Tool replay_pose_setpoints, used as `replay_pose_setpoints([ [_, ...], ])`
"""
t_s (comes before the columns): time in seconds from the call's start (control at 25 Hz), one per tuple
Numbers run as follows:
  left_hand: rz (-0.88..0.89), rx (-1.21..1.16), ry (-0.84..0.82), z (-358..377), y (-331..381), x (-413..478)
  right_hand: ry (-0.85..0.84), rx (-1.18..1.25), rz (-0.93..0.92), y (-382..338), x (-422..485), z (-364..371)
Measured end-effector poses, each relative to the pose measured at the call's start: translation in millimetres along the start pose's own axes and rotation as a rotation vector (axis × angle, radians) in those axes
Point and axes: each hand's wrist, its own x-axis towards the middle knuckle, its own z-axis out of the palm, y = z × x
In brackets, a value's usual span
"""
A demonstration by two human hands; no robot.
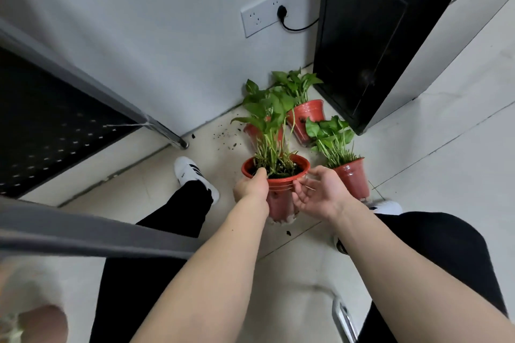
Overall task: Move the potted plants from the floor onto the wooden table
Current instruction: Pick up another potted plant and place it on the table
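A red plastic pot with a green leafy plant [280, 192] is held above the floor. My left hand [250, 186] grips its left rim, thumb inside on the soil. My right hand [317, 192] is at the pot's right side, fingers spread and touching the wall just under the rim. Three more red potted plants are on the floor behind: one at the right [351, 178], one near the wall corner [305, 117], and one [252, 131] mostly hidden behind the held plant's leaves. The wooden table is not clearly in view.
A tall black cabinet [370, 36] stands at the right against the white wall. A grey metal frame with a leg [172, 139] is on the left. Spilled soil [225, 133] dots the tile floor. My legs and white shoes [192, 172] flank the pots.
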Motion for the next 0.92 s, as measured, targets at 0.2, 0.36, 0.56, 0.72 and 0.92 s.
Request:
replay_pose_setpoints([
  [0.2, 0.093, -0.01, -0.031, -19, 13, -47, -0.032, -0.016, -0.097, 5, -55, 2],
  [0.36, 0.129, -0.027, -0.073, -39, 15, -79, -0.009, -0.064, -0.179, 14, -92, 5],
  [0.56, 0.165, -0.063, -0.149, -60, 28, -112, 0.13, -0.119, -0.369, 33, -122, 22],
  [0.72, 0.217, -0.065, -0.186, -77, 40, -135, 0.175, -0.246, -0.491, 38, -151, 41],
  [0.92, 0.263, -0.074, -0.218, -95, 54, -154, 0.178, -0.286, -0.45, 44, -196, 65],
])
